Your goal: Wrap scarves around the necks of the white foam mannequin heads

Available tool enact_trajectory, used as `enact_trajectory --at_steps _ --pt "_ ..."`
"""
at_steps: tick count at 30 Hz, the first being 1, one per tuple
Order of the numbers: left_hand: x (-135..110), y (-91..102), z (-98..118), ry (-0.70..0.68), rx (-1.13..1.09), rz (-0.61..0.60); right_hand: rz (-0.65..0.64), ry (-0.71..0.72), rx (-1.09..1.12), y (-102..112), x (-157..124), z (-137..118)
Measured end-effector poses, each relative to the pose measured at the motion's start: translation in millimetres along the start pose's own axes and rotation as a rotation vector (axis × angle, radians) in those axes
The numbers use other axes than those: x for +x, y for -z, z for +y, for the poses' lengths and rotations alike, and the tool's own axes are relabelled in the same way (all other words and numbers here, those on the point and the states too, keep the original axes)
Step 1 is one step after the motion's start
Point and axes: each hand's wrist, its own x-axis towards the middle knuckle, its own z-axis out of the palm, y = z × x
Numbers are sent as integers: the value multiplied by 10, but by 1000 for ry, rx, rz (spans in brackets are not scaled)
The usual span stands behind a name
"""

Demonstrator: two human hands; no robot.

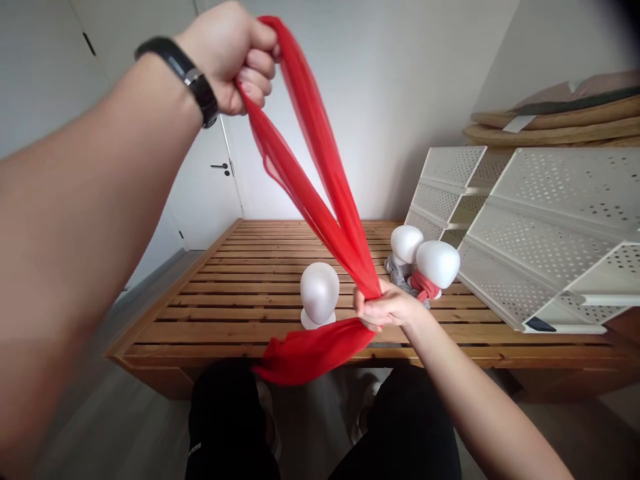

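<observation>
A long red scarf (320, 173) is stretched taut between my two hands. My left hand (233, 57), raised high at the top with a black wristband, is closed on one end. Lower down, my right hand (385, 308) pinches the scarf near the edge of the wooden slatted bed frame (240, 280), and the loose tail (310, 357) hangs below it over my lap. A bare white foam mannequin head (319, 293) stands on the slats just left of my right hand.
Two more white foam heads (406, 245) (438, 263) stand behind my right hand, one with a grey scarf (396, 273), one with a red scarf (424, 285). White perforated metal shelving (550, 227) lies at the right. A white door (210, 193) is behind.
</observation>
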Motion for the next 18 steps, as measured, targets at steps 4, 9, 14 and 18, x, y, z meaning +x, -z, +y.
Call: enact_trajectory --at_steps 4,9,14,18 --pt "-342 547 -411 -75 -268 143 168 -25 1 208 -732 52" --pt "-945 1161 -1548 -222 -632 352 409 -9 28 306 -1682 178" --pt "-1695 1542 -3016 -188 -721 554 483 22 -6 545 -2123 524" --pt "-1839 1741 -3768 -132 -879 344 595 -30 -45 891 -1785 561"
